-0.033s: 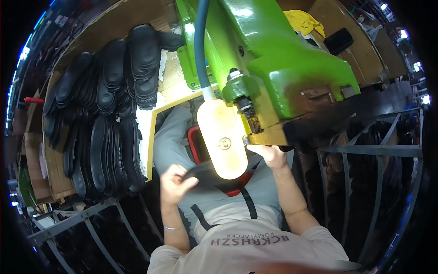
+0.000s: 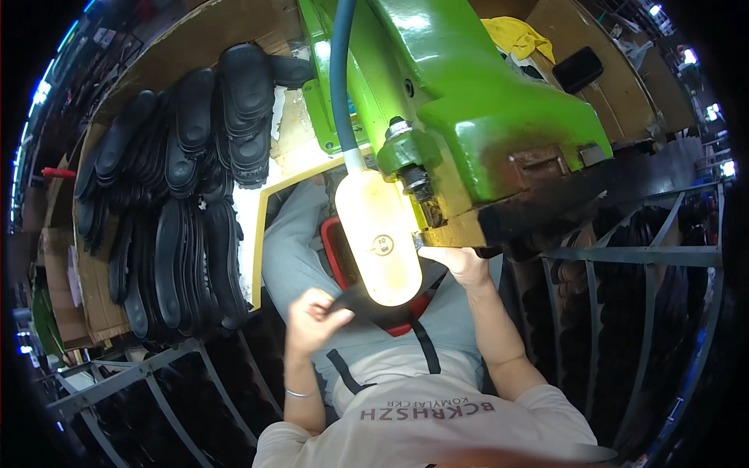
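Head view: left hand's (image 2: 310, 321) fingers pinch a blurred black piece (image 2: 357, 301), at seven o'clock from the lamp's (image 2: 381, 226) middle; right hand's (image 2: 466, 269) grip can't be told. Seemingly mid-handling; next calls for steady left hold.

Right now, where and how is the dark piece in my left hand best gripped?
Pinch the dark piece probably by its left end, coming from the left, where your left hand is. That end shows beside the lamp; the rest runs behind it, partly hidden. It looks thin, though blurred, so thumb against fingers seems best.
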Action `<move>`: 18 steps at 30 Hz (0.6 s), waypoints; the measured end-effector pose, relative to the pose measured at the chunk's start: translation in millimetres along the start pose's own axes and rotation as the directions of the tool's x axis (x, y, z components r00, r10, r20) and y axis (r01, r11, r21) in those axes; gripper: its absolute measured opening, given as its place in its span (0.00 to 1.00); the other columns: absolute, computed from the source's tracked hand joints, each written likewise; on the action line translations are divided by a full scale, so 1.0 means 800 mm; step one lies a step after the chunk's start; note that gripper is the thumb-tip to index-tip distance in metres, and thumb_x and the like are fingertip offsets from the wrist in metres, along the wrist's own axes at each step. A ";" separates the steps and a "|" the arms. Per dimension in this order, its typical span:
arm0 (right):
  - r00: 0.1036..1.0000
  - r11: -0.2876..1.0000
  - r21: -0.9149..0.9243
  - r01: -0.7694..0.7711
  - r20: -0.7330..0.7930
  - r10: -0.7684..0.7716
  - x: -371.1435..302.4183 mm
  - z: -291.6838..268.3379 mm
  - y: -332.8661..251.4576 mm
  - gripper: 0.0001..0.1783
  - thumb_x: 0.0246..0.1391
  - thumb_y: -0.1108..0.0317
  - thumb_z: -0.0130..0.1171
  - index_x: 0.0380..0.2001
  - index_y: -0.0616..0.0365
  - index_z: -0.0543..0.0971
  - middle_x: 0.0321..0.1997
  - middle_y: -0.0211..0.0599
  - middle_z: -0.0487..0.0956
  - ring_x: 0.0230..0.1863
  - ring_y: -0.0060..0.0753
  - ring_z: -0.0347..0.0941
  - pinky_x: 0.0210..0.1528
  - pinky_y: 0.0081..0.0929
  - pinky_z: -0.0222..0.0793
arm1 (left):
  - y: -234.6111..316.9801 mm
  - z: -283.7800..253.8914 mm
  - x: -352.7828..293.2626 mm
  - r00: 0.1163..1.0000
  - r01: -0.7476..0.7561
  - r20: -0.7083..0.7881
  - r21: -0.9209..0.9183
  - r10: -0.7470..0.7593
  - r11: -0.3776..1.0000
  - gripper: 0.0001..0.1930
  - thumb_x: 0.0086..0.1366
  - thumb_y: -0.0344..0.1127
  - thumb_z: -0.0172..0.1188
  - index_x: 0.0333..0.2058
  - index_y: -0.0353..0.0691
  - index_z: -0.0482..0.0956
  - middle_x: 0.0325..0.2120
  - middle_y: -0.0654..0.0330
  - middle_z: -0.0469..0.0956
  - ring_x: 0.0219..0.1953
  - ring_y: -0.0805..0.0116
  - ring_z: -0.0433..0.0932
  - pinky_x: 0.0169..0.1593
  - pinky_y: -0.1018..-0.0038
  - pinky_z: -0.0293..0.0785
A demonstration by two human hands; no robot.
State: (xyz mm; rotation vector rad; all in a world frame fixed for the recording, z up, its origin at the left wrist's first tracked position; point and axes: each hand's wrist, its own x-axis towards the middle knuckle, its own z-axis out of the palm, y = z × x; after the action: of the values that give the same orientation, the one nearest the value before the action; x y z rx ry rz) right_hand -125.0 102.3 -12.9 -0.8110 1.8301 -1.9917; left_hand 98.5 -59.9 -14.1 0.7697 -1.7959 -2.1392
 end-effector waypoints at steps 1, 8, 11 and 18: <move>0.999 0.999 -0.002 -0.036 -0.018 0.036 0.002 0.003 -0.001 0.35 0.28 0.71 0.76 0.44 0.63 0.73 0.42 0.35 0.76 0.44 0.29 0.72 0.51 0.26 0.64 | -0.012 0.019 -0.011 0.990 0.137 0.029 0.097 -0.140 0.986 0.16 0.46 0.21 0.69 0.25 0.38 0.67 0.23 0.64 0.73 0.24 0.81 0.71 0.28 0.83 0.69; 0.998 0.998 -0.052 0.028 0.058 -0.025 0.010 0.004 -0.040 0.22 0.33 0.79 0.70 0.36 0.65 0.75 0.35 0.31 0.76 0.32 0.21 0.71 0.33 0.17 0.68 | -0.050 0.151 -0.019 0.977 -0.032 0.213 0.279 -0.029 0.960 0.16 0.52 0.34 0.68 0.35 0.31 0.74 0.19 0.59 0.74 0.17 0.78 0.66 0.24 0.78 0.67; 0.981 0.908 -0.377 0.183 0.135 -0.142 0.009 -0.055 -0.091 0.27 0.30 0.74 0.74 0.38 0.64 0.75 0.39 0.31 0.76 0.35 0.19 0.70 0.32 0.17 0.67 | -0.034 0.129 0.017 0.891 -0.227 0.453 0.415 0.016 0.881 0.16 0.53 0.36 0.67 0.36 0.32 0.75 0.19 0.59 0.75 0.18 0.78 0.67 0.24 0.78 0.68; 0.317 0.875 -0.453 0.170 -0.816 -0.484 0.040 -0.207 -0.140 0.22 0.55 0.72 0.56 0.53 0.59 0.66 0.49 0.41 0.71 0.26 0.29 0.75 0.26 0.19 0.73 | 0.053 0.020 0.194 0.834 -0.437 -0.209 0.314 0.510 0.843 0.05 0.55 0.22 0.56 0.32 0.34 0.75 0.27 0.59 0.76 0.27 0.69 0.75 0.33 0.77 0.72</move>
State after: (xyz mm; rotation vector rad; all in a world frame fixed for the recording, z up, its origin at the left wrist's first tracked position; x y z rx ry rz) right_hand -233.3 230.9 100.0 0.0045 2.7868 -2.8410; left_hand -45.5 -133.5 -8.0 0.5630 -1.8767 -1.4190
